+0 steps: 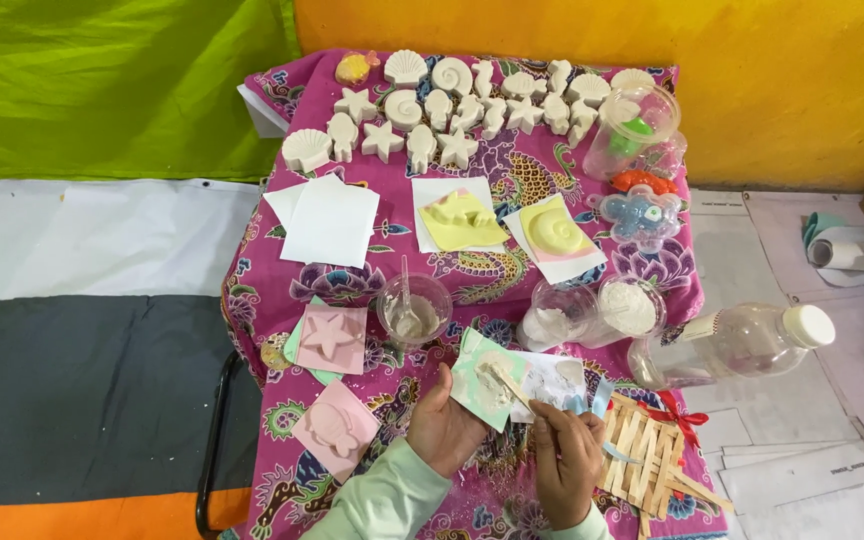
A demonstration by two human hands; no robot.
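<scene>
My left hand [442, 428] holds a pale green mould [487, 385] filled with white plaster, tilted above the table. My right hand [564, 458] grips a thin wooden stick [508, 386] whose tip rests on the plaster in that mould. Just beyond the mould stands a clear plastic cup [414, 308] of wet plaster with a spoon in it. Two pink moulds, a star [332, 338] and a fish shape [336, 427], lie to the left of my hands.
A pink patterned cloth [512, 165] covers the small table. Several white plaster shells and stars [439, 110] line the far edge. Yellow moulds [556, 232] on paper, powder cups [628, 306], a lying clear bottle [732, 345] and a stick raft [652, 455] sit right.
</scene>
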